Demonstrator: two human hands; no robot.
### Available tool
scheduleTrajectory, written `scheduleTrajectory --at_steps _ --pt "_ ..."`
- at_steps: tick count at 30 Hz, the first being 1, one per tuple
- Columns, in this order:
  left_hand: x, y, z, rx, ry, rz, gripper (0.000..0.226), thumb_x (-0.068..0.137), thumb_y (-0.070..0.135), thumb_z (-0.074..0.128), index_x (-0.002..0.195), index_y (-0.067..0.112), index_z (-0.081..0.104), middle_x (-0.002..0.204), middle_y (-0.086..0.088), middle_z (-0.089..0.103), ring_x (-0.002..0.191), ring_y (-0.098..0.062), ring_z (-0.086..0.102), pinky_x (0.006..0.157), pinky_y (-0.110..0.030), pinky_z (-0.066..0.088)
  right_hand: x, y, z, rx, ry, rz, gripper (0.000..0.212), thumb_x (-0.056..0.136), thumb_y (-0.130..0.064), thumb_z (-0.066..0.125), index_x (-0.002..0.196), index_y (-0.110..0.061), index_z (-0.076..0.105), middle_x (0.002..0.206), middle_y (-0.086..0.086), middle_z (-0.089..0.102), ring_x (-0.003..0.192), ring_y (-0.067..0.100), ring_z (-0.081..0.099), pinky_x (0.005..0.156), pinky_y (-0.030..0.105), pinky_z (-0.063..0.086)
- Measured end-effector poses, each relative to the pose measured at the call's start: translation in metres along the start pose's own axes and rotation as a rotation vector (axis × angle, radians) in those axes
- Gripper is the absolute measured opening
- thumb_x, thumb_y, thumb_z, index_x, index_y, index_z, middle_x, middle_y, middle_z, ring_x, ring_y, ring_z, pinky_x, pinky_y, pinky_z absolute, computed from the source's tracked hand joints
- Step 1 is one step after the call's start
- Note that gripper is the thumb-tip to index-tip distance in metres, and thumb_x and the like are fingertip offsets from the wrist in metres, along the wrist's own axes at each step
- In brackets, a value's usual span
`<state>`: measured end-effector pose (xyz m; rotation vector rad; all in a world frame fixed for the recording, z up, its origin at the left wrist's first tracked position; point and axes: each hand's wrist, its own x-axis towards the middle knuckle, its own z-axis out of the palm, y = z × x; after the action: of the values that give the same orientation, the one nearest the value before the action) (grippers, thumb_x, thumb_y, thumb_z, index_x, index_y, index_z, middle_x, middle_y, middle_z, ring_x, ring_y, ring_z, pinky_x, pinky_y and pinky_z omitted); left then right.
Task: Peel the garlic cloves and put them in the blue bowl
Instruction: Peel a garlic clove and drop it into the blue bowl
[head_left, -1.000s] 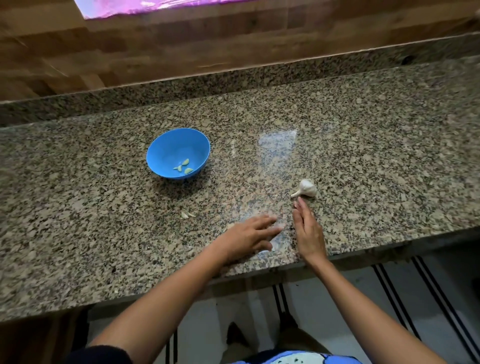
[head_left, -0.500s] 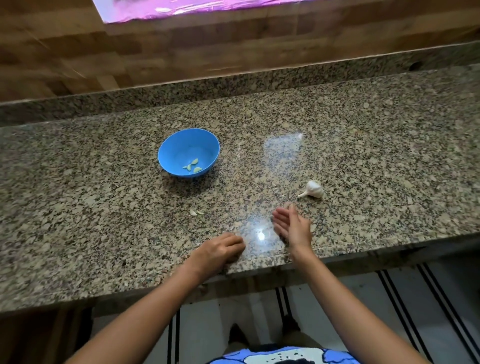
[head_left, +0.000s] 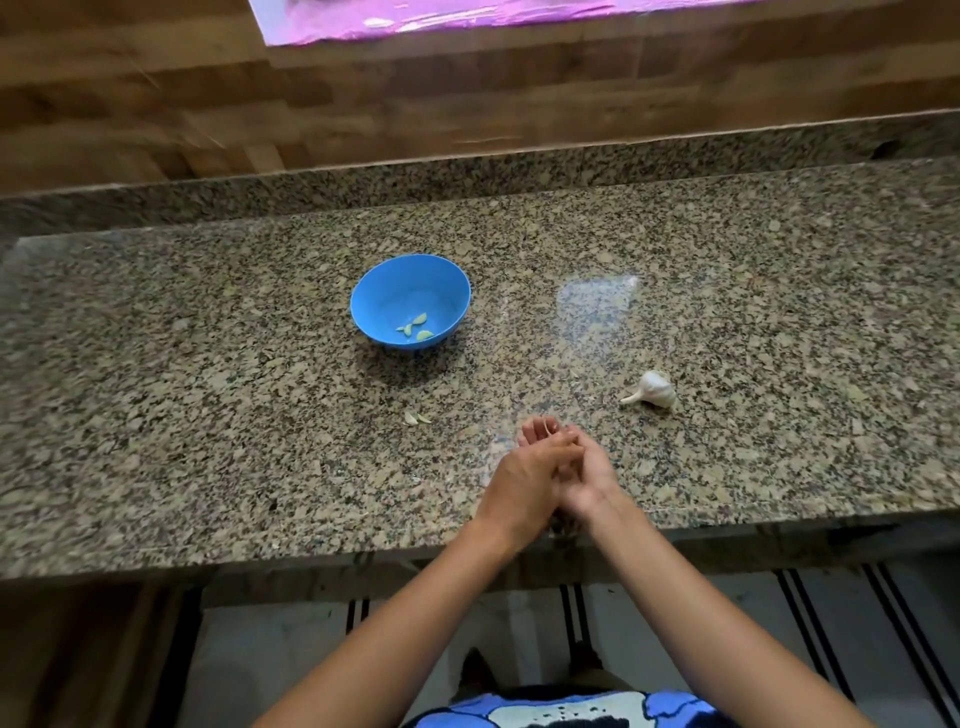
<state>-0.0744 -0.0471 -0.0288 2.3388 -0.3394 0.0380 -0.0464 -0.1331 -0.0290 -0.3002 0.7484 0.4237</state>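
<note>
The blue bowl (head_left: 410, 300) stands mid-counter with three peeled garlic cloves (head_left: 415, 329) inside. A whole garlic bulb (head_left: 655, 388) lies to its right. My left hand (head_left: 524, 478) and my right hand (head_left: 589, 470) are pressed together just above the counter near its front edge, left fingers laid over the right. At their fingertips they pinch a small pale piece that looks like a garlic clove (head_left: 546, 429), mostly hidden by the fingers.
Two bits of garlic skin (head_left: 416, 418) lie on the granite counter (head_left: 208, 415) in front of the bowl. A raised granite ledge and a wooden wall run along the back. The counter's front edge is right under my wrists.
My left hand swept back across the counter, curled, then rose to meet my right hand. The right hand drew back from the bulb. Both now hold together.
</note>
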Motion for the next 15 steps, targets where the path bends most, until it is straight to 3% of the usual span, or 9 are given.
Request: scheduleTrajectory --at_steps 4,6,8,11,15 --pt "-0.004 -0.011 -0.011 0.064 0.093 0.085 0.016 0.086 0.002 0.064 0.1 0.007 0.07 0.099 -0.009 0.065 0.08 -0.017 0.065 0.076 -0.001 0.042 -0.003 0.007 0.003 -0.025 0.049 0.057 0.022 0.096 -0.018 0.047 0.099 0.001 0.059 0.092 0.016 0.062 0.078 0.021 0.063 0.06 0.031 0.058" --pt "-0.002 -0.014 -0.019 0.028 0.112 0.087 0.014 0.088 0.008 0.063 0.1 0.007 0.07 0.093 -0.006 0.066 0.077 -0.015 0.065 0.069 0.003 0.041 -0.002 0.014 0.004 -0.036 0.074 0.045 0.022 0.095 -0.012 0.049 0.112 0.002 0.051 0.105 0.02 0.059 0.091 0.023 0.062 0.065 0.026 0.058" --pt "0.0 -0.021 -0.031 -0.102 0.144 0.044 0.022 0.092 0.016 0.057 0.111 0.009 0.067 0.105 -0.003 0.068 0.091 -0.013 0.067 0.082 -0.006 0.047 -0.004 0.016 0.005 -0.013 0.052 0.047 0.02 0.095 -0.01 0.047 0.109 0.004 0.053 0.106 0.022 0.06 0.095 0.027 0.064 0.078 0.03 0.056" --pt "-0.013 -0.058 -0.059 -0.115 0.129 -0.012 0.037 0.096 0.031 0.045 0.132 0.024 0.048 0.137 0.007 0.048 0.126 -0.003 0.047 0.105 -0.018 0.037 -0.006 0.006 0.006 0.086 -0.001 0.023 0.024 0.098 -0.012 0.042 0.086 0.002 0.057 0.08 0.021 0.064 0.067 0.031 0.069 0.063 0.04 0.058" --pt "-0.053 -0.129 -0.08 0.363 -0.302 0.119 0.064 0.094 0.061 0.026 0.148 0.036 0.002 0.157 0.014 -0.003 0.142 0.004 -0.003 0.117 -0.031 0.003 -0.007 -0.021 -0.006 0.156 -0.019 -0.08 0.025 0.097 -0.014 0.044 0.086 0.002 0.059 0.075 0.021 0.067 0.067 0.03 0.07 0.068 0.04 0.057"
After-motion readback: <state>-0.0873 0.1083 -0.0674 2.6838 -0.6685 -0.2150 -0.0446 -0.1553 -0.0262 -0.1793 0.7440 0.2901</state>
